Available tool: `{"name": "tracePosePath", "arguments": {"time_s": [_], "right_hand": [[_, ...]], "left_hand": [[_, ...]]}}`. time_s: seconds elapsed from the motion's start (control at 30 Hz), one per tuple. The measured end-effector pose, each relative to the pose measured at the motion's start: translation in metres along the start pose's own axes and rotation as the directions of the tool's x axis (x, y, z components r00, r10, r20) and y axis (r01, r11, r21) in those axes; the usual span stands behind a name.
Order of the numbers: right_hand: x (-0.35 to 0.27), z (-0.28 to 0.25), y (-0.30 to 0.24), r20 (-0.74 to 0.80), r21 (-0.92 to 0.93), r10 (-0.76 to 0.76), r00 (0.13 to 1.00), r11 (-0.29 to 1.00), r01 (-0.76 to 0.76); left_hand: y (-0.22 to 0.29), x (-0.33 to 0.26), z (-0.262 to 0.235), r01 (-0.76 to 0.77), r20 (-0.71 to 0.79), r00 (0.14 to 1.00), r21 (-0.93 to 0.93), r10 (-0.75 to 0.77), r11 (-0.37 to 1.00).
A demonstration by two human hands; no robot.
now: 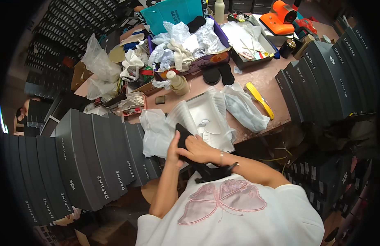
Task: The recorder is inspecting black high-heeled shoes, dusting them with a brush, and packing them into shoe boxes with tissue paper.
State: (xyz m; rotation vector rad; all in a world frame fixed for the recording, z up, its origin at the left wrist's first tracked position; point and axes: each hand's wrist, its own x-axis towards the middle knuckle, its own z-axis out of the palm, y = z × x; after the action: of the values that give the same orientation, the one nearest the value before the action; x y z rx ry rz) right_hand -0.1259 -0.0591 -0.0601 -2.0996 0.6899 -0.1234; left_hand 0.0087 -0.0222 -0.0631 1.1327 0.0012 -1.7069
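A black shoe (184, 137) with a strap slants across my body, its strap end near my chest and its other end over an open shoebox. My left hand (174, 149) wraps round it from the left. My right hand (200, 150) grips it from the other side, fingers over its upper face; the fingers partly hide the shoe. Just beyond lies the open shoebox (205, 138), lined with white paper and holding a small white item. Crumpled white tissue (154, 132) rests at its left. To its right is a bundle (244, 107) in pale wrapping.
Rows of dark shoeboxes stand at the left (77, 160) and right (327, 76). A yellow brush (259, 100) lies on the pink table (276, 96). Farther back are a squat bottle (177, 83), black pads (227, 74), a purple box of crumpled paper (210, 61) and an orange tape dispenser (278, 19).
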Motion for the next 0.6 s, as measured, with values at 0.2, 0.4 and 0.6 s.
{"name": "tracePosePath", "arguments": {"time_s": [0.2,0.4,0.6], "right_hand": [[-0.045,0.000,-0.013,-0.033,0.023,0.001,0.999,1.000,-0.001],[-0.007,-0.009,-0.002,-0.106,0.090,-0.212,0.971,0.971,0.222],[-0.034,-0.054,0.050,-0.377,0.275,0.107,0.920,0.961,0.001]], "left_hand": [[0.002,0.006,-0.008,-0.002,0.249,0.968,-0.022,0.008,1.000],[-0.003,-0.005,-0.014,-0.092,0.019,0.996,0.034,0.091,0.995],[0.000,0.002,-0.009,-0.128,0.203,0.965,-0.181,0.164,0.975]]}}
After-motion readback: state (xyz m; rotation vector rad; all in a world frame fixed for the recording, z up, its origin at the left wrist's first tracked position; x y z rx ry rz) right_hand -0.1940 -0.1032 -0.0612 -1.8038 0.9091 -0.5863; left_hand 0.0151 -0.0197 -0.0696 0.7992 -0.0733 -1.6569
